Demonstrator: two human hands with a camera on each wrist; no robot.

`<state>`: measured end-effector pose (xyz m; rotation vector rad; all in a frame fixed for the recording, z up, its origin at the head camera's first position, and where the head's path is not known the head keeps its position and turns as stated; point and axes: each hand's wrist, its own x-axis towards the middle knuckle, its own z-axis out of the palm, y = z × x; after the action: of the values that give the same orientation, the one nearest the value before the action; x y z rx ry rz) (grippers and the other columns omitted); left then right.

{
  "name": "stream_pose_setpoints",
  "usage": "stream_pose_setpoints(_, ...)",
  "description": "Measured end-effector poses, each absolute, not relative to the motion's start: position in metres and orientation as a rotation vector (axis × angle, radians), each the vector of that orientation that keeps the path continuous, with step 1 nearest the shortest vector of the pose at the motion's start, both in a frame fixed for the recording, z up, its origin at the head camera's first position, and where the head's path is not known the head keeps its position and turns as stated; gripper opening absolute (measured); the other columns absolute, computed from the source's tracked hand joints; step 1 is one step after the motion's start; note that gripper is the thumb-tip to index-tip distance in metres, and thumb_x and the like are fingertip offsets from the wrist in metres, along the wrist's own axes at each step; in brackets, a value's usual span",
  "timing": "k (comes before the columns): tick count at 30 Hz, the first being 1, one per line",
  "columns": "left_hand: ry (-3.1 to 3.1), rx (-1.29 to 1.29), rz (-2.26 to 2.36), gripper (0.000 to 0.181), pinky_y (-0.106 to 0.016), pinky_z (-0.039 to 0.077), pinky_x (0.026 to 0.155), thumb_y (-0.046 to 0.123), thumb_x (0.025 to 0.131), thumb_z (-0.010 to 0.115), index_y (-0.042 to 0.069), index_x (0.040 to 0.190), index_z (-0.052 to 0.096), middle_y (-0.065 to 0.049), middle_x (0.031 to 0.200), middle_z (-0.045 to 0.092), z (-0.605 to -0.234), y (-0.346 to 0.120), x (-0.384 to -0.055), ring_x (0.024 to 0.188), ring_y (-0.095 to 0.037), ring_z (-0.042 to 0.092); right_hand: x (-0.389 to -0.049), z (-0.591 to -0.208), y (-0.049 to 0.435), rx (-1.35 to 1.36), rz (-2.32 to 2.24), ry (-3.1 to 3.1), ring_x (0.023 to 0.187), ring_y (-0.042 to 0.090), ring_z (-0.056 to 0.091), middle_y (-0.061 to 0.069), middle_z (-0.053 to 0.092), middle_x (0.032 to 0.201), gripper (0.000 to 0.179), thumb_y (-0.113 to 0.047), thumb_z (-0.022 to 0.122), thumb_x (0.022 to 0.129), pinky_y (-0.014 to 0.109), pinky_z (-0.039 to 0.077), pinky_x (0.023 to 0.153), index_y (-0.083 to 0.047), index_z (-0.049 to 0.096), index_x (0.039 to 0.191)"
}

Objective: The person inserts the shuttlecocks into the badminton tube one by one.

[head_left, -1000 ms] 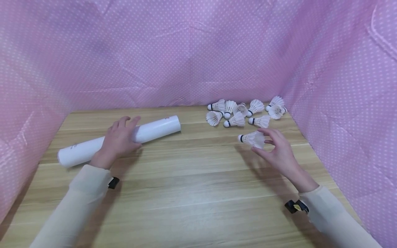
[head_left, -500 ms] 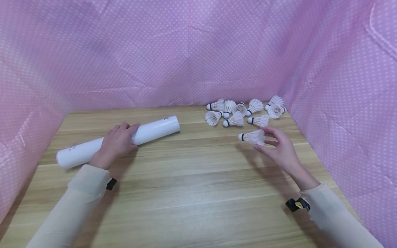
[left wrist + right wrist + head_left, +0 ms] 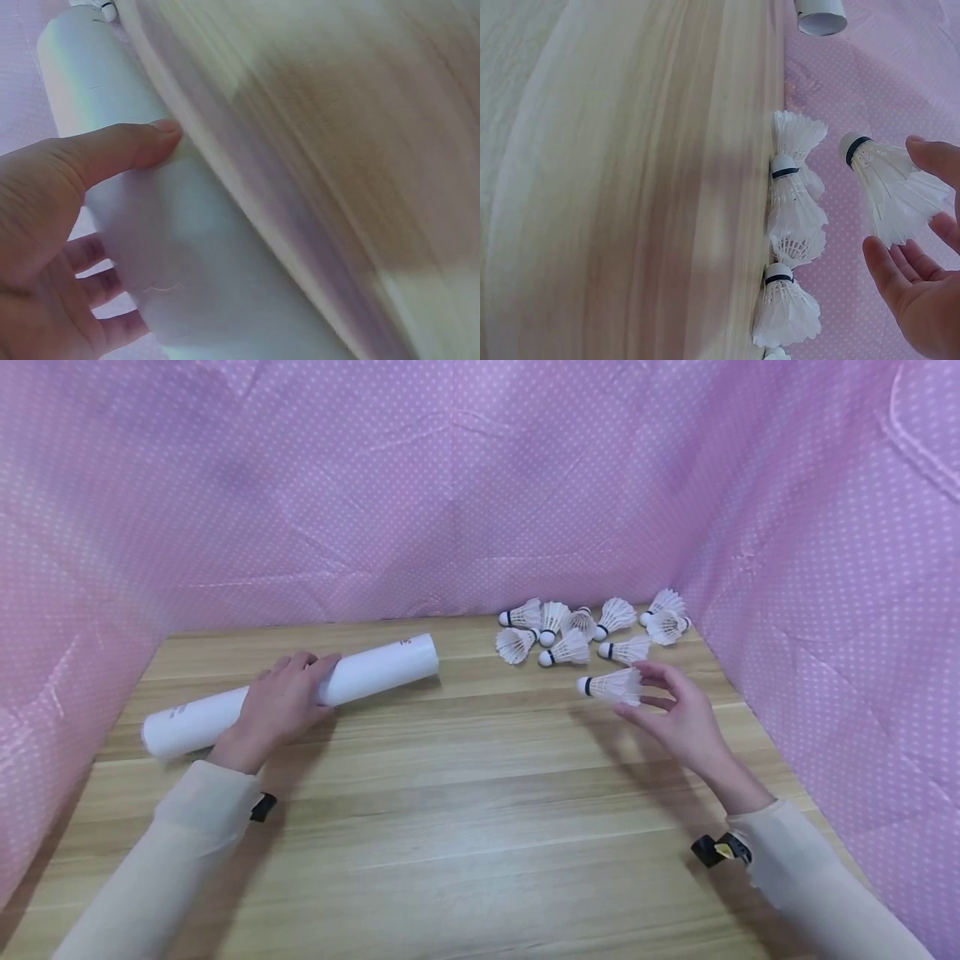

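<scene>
My left hand [image 3: 279, 706] grips a long white shuttlecock tube [image 3: 382, 672] around its middle. In the left wrist view the thumb lies across the tube [image 3: 195, 247], with the other fingers on its opposite side. Dark print marks both ends. With thumb and fingertips, my right hand [image 3: 686, 722] pinches a white feather shuttlecock [image 3: 615, 686] by its skirt, above the table. Its cork, banded in black, points left toward the tube. The right wrist view shows this shuttlecock [image 3: 896, 191] between the fingers, and the tube's round end [image 3: 822, 24] at the top.
Several more shuttlecocks [image 3: 566, 648] lie in a loose group at the back right of the wooden table [image 3: 450, 827]. A pink dotted cloth [image 3: 450, 485] hangs behind the table and along both sides.
The tube has tilted slightly, its right end rising a little, and the left fingers have settled closer around it. The right hand has lifted the shuttlecock slightly and levelled it.
</scene>
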<state>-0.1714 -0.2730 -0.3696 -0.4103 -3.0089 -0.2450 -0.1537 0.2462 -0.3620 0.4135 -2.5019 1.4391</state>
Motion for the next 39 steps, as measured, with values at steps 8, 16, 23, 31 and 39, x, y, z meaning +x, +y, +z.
stream_pose_setpoints(8, -2.782, -0.495, -0.281, 0.080, -0.066, 0.046, 0.086, 0.009, 0.074, 0.088, 0.009, 0.144, 0.051, -0.025, 0.125, 0.057, -0.362, -0.269, -0.168, 0.113, -0.048, 0.054, -0.163, -0.371, 0.251, 0.420, 1.587, -2.432, 0.113, 0.016, 0.057, 0.018, 0.057, 0.130, 0.064, 0.004, 0.082, 0.079, 0.025, 0.056, 0.088, 0.008, 0.052, 0.136)
stream_pose_setpoints(16, -2.604, -0.580, -0.303, 0.085, -0.061, 0.047, 0.090, 0.007, 0.068, 0.092, 0.012, 0.143, 0.053, -0.025, 0.125, 0.059, -0.355, -0.260, -0.163, 0.111, -0.047, 0.056, -0.162, -0.357, 0.244, 0.446, 1.805, -2.319, 0.113, 0.016, 0.060, 0.011, 0.062, 0.123, 0.062, 0.009, 0.079, 0.080, 0.025, 0.055, 0.089, 0.008, 0.051, 0.136)
stream_pose_setpoints(23, -2.457, -0.675, -0.281, 0.090, -0.062, 0.049, 0.086, 0.002, 0.063, 0.094, 0.013, 0.142, 0.052, -0.024, 0.121, 0.058, -0.352, -0.252, -0.158, 0.102, -0.048, 0.057, -0.161, -0.346, 0.232, 0.502, 1.987, -2.221, 0.114, 0.017, 0.060, 0.007, 0.063, 0.124, 0.058, 0.012, 0.076, 0.081, 0.025, 0.054, 0.092, 0.005, 0.053, 0.133)
stream_pose_setpoints(31, -2.399, -0.710, -0.273, 0.091, -0.062, 0.047, 0.090, -0.002, 0.061, 0.094, 0.012, 0.141, 0.054, -0.023, 0.121, 0.058, -0.350, -0.241, -0.153, 0.105, -0.049, 0.056, -0.161, -0.337, 0.217, 0.552, 2.092, -2.167, 0.115, 0.021, 0.059, 0.011, 0.062, 0.122, 0.058, 0.014, 0.076, 0.080, 0.030, 0.055, 0.092, 0.005, 0.054, 0.133)
stream_pose_setpoints(39, -2.390, -0.709, -0.274, 0.090, -0.062, 0.046, 0.090, -0.002, 0.063, 0.093, 0.013, 0.143, 0.053, -0.024, 0.122, 0.057, -0.347, -0.234, -0.150, 0.106, -0.049, 0.055, -0.164, -0.332, 0.205, 0.603, 2.075, -2.175, 0.116, 0.022, 0.059, 0.013, 0.062, 0.125, 0.058, 0.013, 0.077, 0.079, 0.031, 0.055, 0.093, 0.004, 0.056, 0.132)
